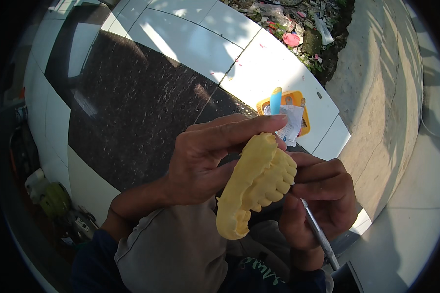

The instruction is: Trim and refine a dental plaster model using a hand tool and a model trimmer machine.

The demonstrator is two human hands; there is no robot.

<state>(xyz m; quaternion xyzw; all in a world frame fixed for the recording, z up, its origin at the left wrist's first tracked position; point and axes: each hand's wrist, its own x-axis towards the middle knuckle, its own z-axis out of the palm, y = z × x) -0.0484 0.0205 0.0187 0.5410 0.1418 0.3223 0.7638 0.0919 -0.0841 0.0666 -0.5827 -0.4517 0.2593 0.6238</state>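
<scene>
In the middle of the view is a pale yellow dental cast (237,195), a curved arch with a row of moulded teeth along its right side. My left hand (198,158) is closed on its upper end, fingers over the top and thumb behind. My right hand (322,200) pinches a slim silver metal tool (320,235) like a pen-shaped carving knife. Its long handle slants down to the right, out of the palm. The working tip is near the teeth, mostly hidden by my fingers, so I cannot tell whether it touches them.
Beyond my hands, a small yellow basket (306,126) holds a blue-handled item (275,101) and crumpled white paper (291,122). Dark speckled tiles (142,97) and white tiles (190,44) surround it. Litter and soil (293,34) lie at the far edge, and a green object (56,200) at the left.
</scene>
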